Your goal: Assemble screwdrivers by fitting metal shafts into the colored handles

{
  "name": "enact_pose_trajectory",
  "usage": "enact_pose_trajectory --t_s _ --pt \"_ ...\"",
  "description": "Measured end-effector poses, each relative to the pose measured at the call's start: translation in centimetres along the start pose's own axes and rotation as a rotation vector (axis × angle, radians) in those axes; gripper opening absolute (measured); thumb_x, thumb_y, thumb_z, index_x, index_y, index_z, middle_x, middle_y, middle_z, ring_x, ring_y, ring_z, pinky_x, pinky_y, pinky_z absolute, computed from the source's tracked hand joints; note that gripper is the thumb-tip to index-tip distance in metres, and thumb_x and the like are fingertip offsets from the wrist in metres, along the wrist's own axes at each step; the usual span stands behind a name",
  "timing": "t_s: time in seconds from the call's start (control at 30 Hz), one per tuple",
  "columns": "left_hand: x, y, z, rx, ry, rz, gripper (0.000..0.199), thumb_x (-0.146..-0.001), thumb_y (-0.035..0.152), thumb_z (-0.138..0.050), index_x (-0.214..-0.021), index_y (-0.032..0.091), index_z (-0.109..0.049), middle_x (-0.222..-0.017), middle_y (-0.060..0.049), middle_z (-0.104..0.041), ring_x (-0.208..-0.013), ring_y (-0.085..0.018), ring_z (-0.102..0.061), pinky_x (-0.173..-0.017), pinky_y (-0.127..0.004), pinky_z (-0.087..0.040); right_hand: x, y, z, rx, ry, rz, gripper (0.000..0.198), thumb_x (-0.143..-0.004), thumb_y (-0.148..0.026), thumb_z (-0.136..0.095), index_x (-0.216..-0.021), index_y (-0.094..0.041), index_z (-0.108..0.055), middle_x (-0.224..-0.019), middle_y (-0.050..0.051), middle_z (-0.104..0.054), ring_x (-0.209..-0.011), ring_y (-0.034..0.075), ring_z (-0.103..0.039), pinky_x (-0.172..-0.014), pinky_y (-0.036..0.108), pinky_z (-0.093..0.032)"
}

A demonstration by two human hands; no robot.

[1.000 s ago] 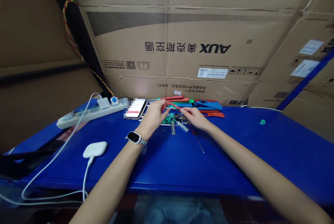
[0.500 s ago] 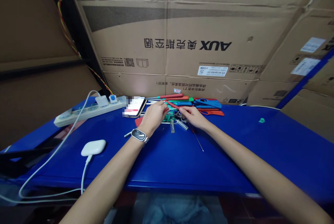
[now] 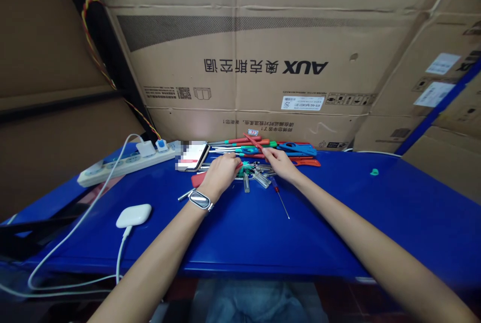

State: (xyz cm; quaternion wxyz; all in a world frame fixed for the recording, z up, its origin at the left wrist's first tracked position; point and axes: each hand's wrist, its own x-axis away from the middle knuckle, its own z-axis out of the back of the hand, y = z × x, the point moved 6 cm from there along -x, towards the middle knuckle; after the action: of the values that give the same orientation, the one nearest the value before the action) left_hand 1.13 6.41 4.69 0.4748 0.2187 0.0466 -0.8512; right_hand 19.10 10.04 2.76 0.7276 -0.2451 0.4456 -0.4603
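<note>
My right hand (image 3: pixel 281 165) is closed on one end of a slim red stick-like piece (image 3: pixel 252 141), whose free end points up and to the left. My left hand (image 3: pixel 222 175), wearing a watch (image 3: pixel 200 199), has its fingers closed over the pile; a bit of red shows at the fingertips, mostly hidden. Between and below the hands lie small green pieces (image 3: pixel 246 168) and clear-handled tools (image 3: pixel 260 179). A screwdriver with a red and blue handle (image 3: pixel 276 188) points toward me. Behind are red-handled tools (image 3: pixel 246 140) and blue-handled ones (image 3: pixel 300 149).
A phone (image 3: pixel 192 156) lies left of the tools, beside a white power strip (image 3: pixel 116 168). A white earbud case (image 3: pixel 134 216) on a cable is at the left of the blue table (image 3: pixel 248 243). Cardboard (image 3: pixel 263 37) stands behind; a small green piece (image 3: pixel 374 172) lies far right.
The red piece reached across to my left hand before; now only my right hand holds it, tilted more steeply upward. My left hand has drawn slightly down and away. The view has shifted slightly.
</note>
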Motion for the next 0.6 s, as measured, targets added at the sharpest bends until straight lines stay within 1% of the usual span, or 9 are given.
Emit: enact_pose_trajectory --t_s 0.13,0.23,0.3,0.33,0.4,0.43,0.47,0.53,0.6 --pt "0.0 -0.2 -0.1 0.017 -0.012 0.045 0.015 -0.087 0.022 -0.060 -0.073 0.018 -0.064 -0.085 -0.009 -0.063 -0.073 -0.022 -0.061 -0.066 -0.029 -0.039 0.4 0.1 0.3 0.044 0.002 -0.022 0.055 -0.089 -0.063 -0.043 -0.093 -0.015 -0.070 -0.069 0.002 -0.060 -0.068 0.019 -0.053 -0.063 0.029 -0.040" --pt "0.1 -0.3 0.6 0.190 0.038 0.040 0.004 -0.082 0.024 -0.068 -0.082 0.019 -0.067 -0.082 -0.006 -0.063 -0.073 -0.022 -0.060 -0.066 -0.029 -0.039 0.8 0.0 0.6 0.021 0.007 -0.028 0.051 -0.089 -0.057 -0.048 -0.107 -0.014 -0.070 -0.078 0.004 -0.066 -0.074 0.020 -0.057 -0.066 0.029 -0.043" --pt "0.1 -0.2 1.6 0.391 0.130 0.053 0.009 -0.082 0.028 -0.068 -0.088 0.021 -0.069 -0.072 -0.001 -0.059 -0.067 -0.019 -0.056 -0.065 -0.028 -0.038 1.2 -0.3 0.7 -0.018 0.005 -0.033 0.050 -0.091 -0.053 -0.048 -0.117 -0.015 -0.067 -0.083 0.005 -0.067 -0.076 0.020 -0.058 -0.066 0.029 -0.044" --pt "0.1 -0.1 2.1 0.501 0.188 0.086 0.012 -0.083 0.031 -0.068 -0.089 0.021 -0.069 -0.064 0.001 -0.055 -0.061 -0.017 -0.052 -0.063 -0.027 -0.037 1.5 -0.6 0.7 -0.044 0.007 -0.037 0.050 -0.091 -0.052 -0.048 -0.120 -0.015 -0.065 -0.085 0.006 -0.067 -0.075 0.019 -0.058 -0.065 0.029 -0.045" --pt "-0.1 0.1 2.9 0.733 0.304 0.209 0.019 -0.083 0.038 -0.068 -0.089 0.020 -0.069 -0.052 0.006 -0.041 -0.051 -0.013 -0.042 -0.055 -0.025 -0.033 2.3 -1.5 0.7 -0.107 0.023 -0.038 0.049 -0.093 -0.050 -0.047 -0.124 -0.015 -0.061 -0.087 0.006 -0.066 -0.074 0.018 -0.058 -0.063 0.028 -0.046" --pt "-0.3 0.3 3.0 0.867 0.355 0.275 0.023 -0.081 0.040 -0.070 -0.088 0.019 -0.068 -0.051 0.007 -0.038 -0.048 -0.011 -0.038 -0.053 -0.025 -0.031 2.8 -2.1 0.6 -0.144 0.028 -0.030 0.047 -0.093 -0.049 -0.046 -0.125 -0.016 -0.059 -0.088 0.006 -0.066 -0.074 0.018 -0.058 -0.064 0.028 -0.046" --pt "-0.6 0.8 3.0 1.016 0.397 0.326 0.027 -0.078 0.042 -0.074 -0.089 0.018 -0.067 -0.052 0.008 -0.039 -0.047 -0.010 -0.038 -0.051 -0.024 -0.031 3.4 -2.9 0.4 -0.180 0.034 -0.014 0.045 -0.094 -0.047 -0.046 -0.126 -0.017 -0.058 -0.090 0.006 -0.066 -0.074 0.017 -0.059 -0.065 0.029 -0.047" --pt "-1.3 1.9 2.5 1.328 0.477 0.403 0.034 -0.074 0.044 -0.078 -0.088 0.018 -0.062 -0.056 0.007 -0.046 -0.051 -0.009 -0.045 -0.052 -0.022 -0.035 4.7 -4.4 -0.1 -0.224 0.024 0.016 0.042 -0.095 -0.044 -0.046 -0.130 -0.021 -0.055 -0.092 0.005 -0.065 -0.074 0.017 -0.060 -0.067 0.029 -0.049" --pt "-2.1 3.2 1.7 1.571 0.533 0.444 0.037 -0.072 0.044 -0.079 -0.084 0.018 -0.056 -0.061 0.005 -0.052 -0.055 -0.009 -0.053 -0.054 -0.021 -0.040 5.8 -5.6 -0.4 -0.235 0.012 0.023 0.042 -0.095 -0.042 -0.049 -0.132 -0.023 -0.053 -0.094 0.005 -0.066 -0.078 0.018 -0.062 -0.070 0.030 -0.051"
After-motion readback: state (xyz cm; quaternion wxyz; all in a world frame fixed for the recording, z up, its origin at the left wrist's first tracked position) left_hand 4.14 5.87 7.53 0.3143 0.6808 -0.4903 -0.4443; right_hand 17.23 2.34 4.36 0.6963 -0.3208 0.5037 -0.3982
